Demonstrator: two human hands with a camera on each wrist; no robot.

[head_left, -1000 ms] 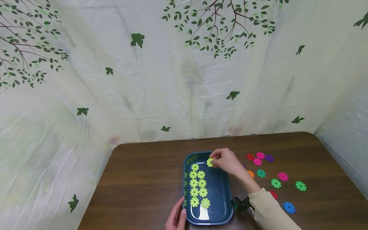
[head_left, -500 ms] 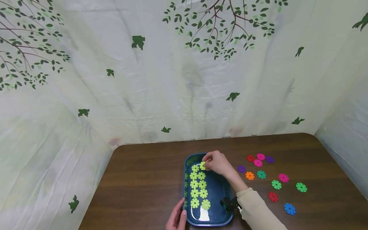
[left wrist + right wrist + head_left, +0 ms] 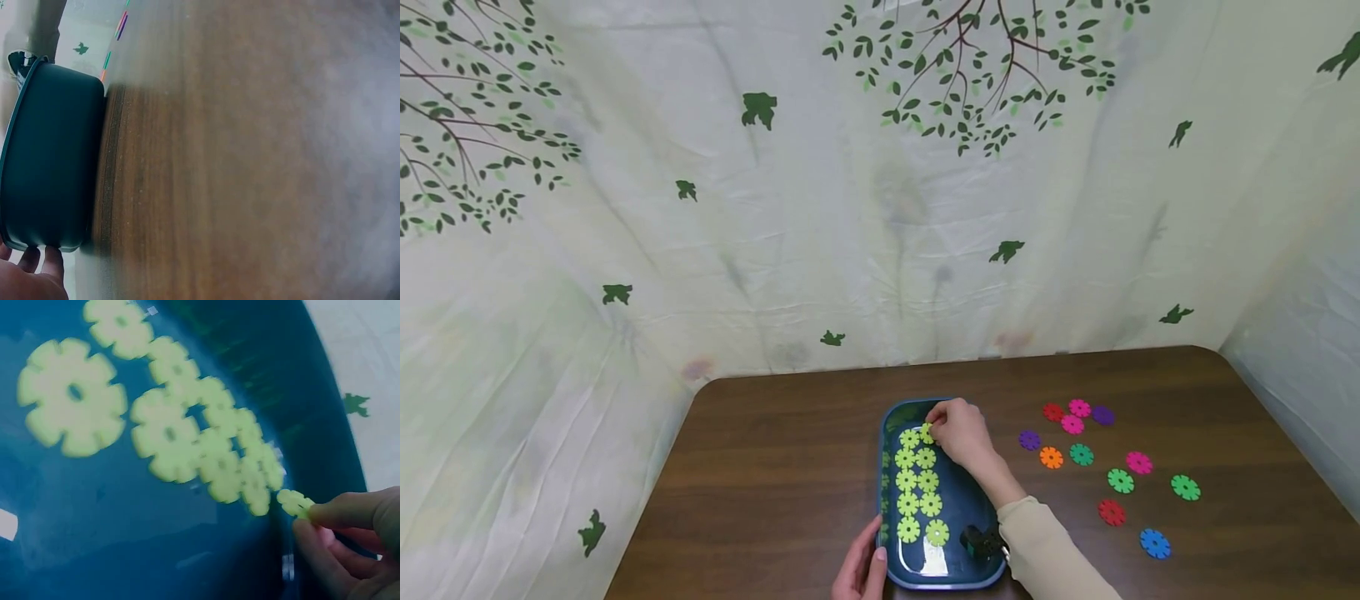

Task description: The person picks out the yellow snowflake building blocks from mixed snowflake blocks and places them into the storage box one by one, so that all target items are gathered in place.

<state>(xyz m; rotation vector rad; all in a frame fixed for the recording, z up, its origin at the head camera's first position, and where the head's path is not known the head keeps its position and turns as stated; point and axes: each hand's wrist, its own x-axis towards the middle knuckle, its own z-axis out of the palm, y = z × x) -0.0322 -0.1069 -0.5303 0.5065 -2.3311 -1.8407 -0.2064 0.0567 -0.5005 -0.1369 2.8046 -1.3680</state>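
My right hand (image 3: 961,432) pinches a yellow-green flower-shaped disc (image 3: 294,503) between thumb and fingertips, just above the floor of a dark blue tray (image 3: 966,492), near its far end. Other yellow-green discs (image 3: 927,481) lie flat in the tray in two columns; in the head view the held one is at the top of the right-hand column, partly hidden by the fingers. At the tray's near left corner, my left hand (image 3: 859,562) touches the outer wall with fairly straight fingers. The left wrist view shows its fingertips (image 3: 53,259) against the tray's side.
To the right of the tray, loose discs are scattered on the brown table (image 3: 775,483), among them a blue disc (image 3: 1155,543), a red disc (image 3: 1112,512), an orange disc (image 3: 1051,457) and a green disc (image 3: 1185,487). A leaf-printed cloth (image 3: 865,208) hangs behind.
The right hand has moved left with the yellow-green disc, to beside the farthest disc of the left column, and lowered slightly. The left hand has stayed at the tray.
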